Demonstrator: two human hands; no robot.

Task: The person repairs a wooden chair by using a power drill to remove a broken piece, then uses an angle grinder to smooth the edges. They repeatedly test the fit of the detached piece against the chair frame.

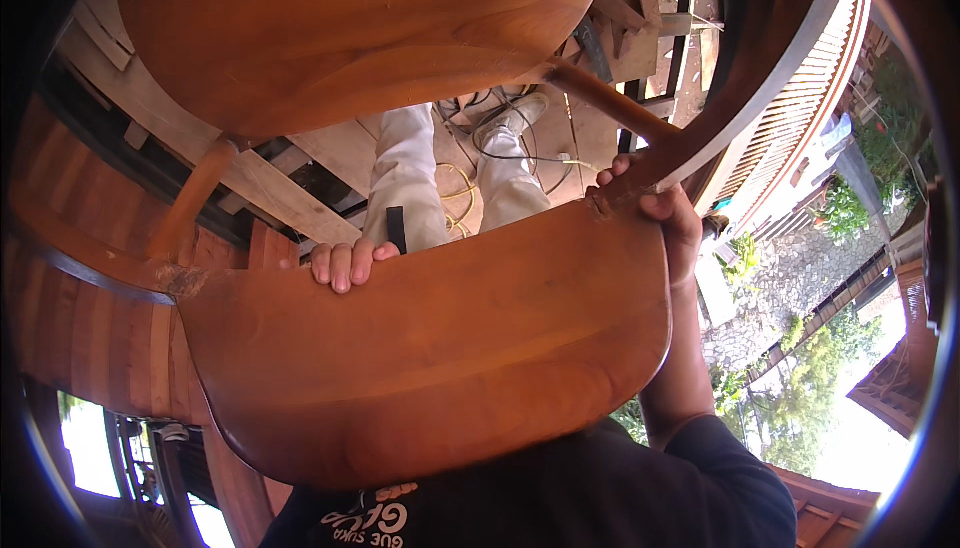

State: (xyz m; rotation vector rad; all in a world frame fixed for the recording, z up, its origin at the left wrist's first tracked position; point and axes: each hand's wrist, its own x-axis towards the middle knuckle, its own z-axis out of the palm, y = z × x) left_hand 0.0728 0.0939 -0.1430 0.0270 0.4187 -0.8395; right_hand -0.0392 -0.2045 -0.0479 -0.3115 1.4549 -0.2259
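Note:
A varnished brown wooden chair fills most of the view. Its broad curved backrest (430, 348) is nearest to me, and its seat (360, 38) lies beyond. My left hand (348, 264) comes from behind the backrest, with its fingers curled over the far edge; the palm is hidden. At the right corner, where the backrest meets a curved side rail (735, 128), my right hand (665, 210) is wrapped round the joint. A short round strut (615, 98) links that rail to the seat. On the left, another strut (193, 198) does likewise.
Below the chair, legs in pale trousers (405, 173) stand on a tiled floor with black and yellow cables (460, 193). Wooden boards (290, 193) lie left, and wood offcuts (625, 8) at the far right. A slatted rail (800, 78) borders a stone-paved yard (765, 298) with plants.

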